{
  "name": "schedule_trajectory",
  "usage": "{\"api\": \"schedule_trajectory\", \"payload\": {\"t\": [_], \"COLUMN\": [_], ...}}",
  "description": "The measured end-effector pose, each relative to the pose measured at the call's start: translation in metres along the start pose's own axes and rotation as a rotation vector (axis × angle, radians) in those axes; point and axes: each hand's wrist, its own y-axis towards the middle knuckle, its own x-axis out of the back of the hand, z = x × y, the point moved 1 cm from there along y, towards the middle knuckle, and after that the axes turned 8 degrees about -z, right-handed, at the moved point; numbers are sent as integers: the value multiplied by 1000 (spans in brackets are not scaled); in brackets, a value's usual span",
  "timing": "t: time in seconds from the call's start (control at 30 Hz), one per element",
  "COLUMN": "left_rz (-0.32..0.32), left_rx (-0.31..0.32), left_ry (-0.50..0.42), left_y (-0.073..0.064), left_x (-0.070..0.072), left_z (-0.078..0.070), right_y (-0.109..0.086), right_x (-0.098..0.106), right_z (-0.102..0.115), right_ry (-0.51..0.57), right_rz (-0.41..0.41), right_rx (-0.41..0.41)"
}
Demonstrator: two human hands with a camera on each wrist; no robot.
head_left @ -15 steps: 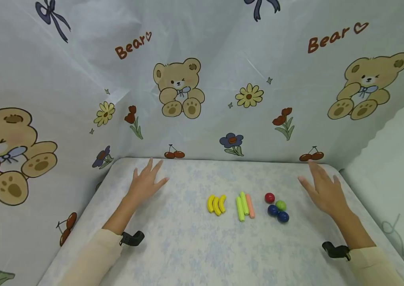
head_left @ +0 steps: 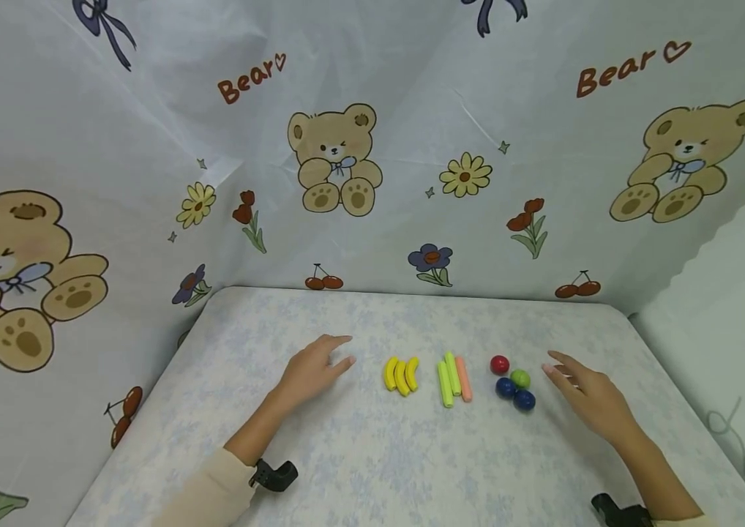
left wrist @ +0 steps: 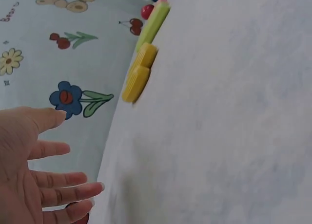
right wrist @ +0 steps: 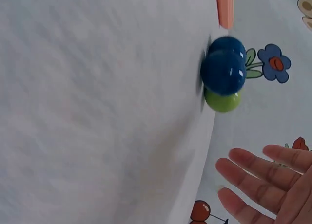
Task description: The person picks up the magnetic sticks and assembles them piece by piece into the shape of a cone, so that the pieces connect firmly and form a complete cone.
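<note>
My left hand [head_left: 312,372] hovers over the table left of three small yellow toy bananas [head_left: 402,378], its fingers stretched out and holding nothing. Right of the bananas lie two light green sticks [head_left: 446,384] and an orange stick [head_left: 463,379], side by side. Farther right is a cluster of small balls: a red ball [head_left: 500,364], a green ball [head_left: 520,378] and two dark blue balls [head_left: 525,400]. Just right of these my right hand [head_left: 593,401] is held with spread, relaxed fingers and nothing in them. In the right wrist view its fingertips [right wrist: 225,165] are apart from the green ball.
A pale blue-white patterned cloth covers the table [head_left: 372,461]. Behind and to the left stands a sheet [head_left: 399,58] printed with bears and flowers. A white surface [head_left: 735,322] rises at the right, with a thin cord [head_left: 724,424] near the table edge.
My left hand has moved right and nearer, toward the bananas. My right hand has come down and nearer, its fingers now pointing more toward the balls. The small objects stay in place.
</note>
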Motion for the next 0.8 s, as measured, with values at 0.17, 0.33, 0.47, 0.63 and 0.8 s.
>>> {"api": "schedule_trajectory", "payload": {"t": [0.17,0.33,0.47,0.63,0.8], "left_rz": [67,123,157,169,203], "left_rx": [27,32,21,17,45], "left_ry": [-98,-132,-146,-91,-30], "left_y": [0,7,16,27,37], "left_x": [-19,-34,-43,-52,-59], "left_z": [-15,-25,-33,-41,-47], "right_y": [-7,-7,-8,-7,-3], "right_x": [-8,-15,-22,-29,-33], "right_z": [4,11,13,12,12], "right_ry": [62,114,109,105,111], "right_rz": [74,167,187,179,176], "right_rx": [-86,-201,-232,-218,-198]}}
